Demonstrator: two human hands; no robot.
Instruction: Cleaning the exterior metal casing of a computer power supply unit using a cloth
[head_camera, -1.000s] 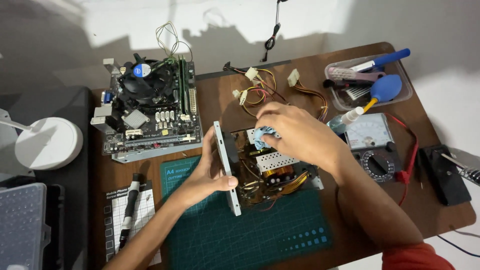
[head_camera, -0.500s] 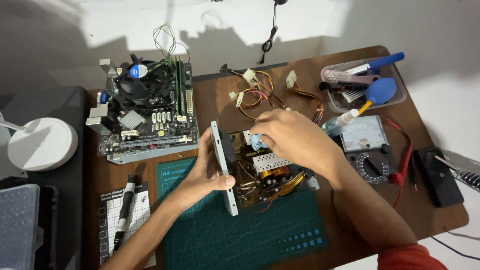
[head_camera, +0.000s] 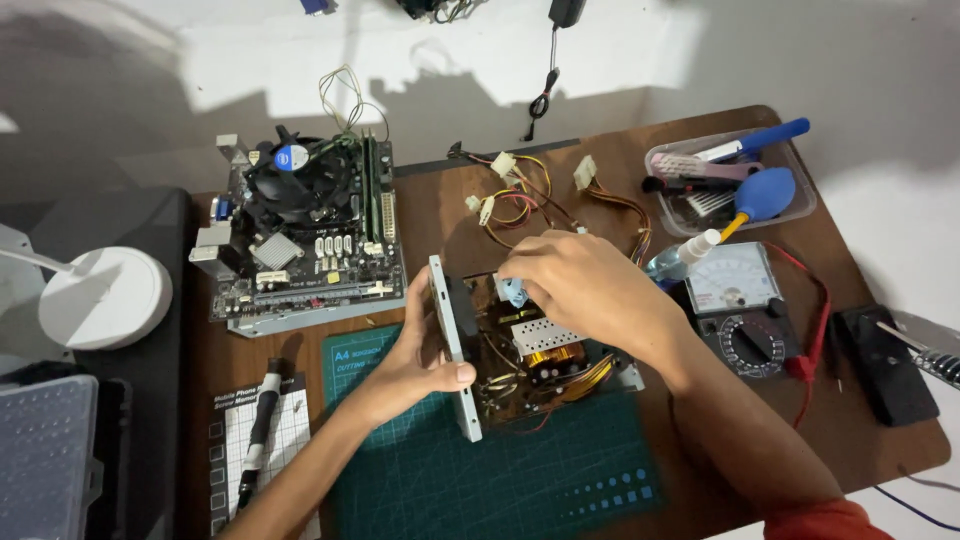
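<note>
Power supply (head_camera: 530, 350), its case off and its board bare, sits mid-counter across the top edge of the green mat (head_camera: 520, 470), at 4 o'clock from the motherboard (head_camera: 305, 240). Little has changed over the last second: the left hand (head_camera: 415, 360) keeps its grip on the grey side plate (head_camera: 455, 345), thumb on the inner face, fingers behind it, and the plate stays upright. The right hand (head_camera: 590, 285) has shifted only slightly over the board, fingers still pinched on a small blue cloth (head_camera: 513, 292) pressed among the parts, so the rubbing looks ongoing and local.

The right hand covers the board's upper half, so where the cloth touches cannot be seen. The left fingers are hidden behind the plate. The coloured cables (head_camera: 530, 195) run from 12 o'clock under the right hand. At 3 o'clock lies the meter (head_camera: 740, 300); both forearms are cut off by the lower frame edge.
</note>
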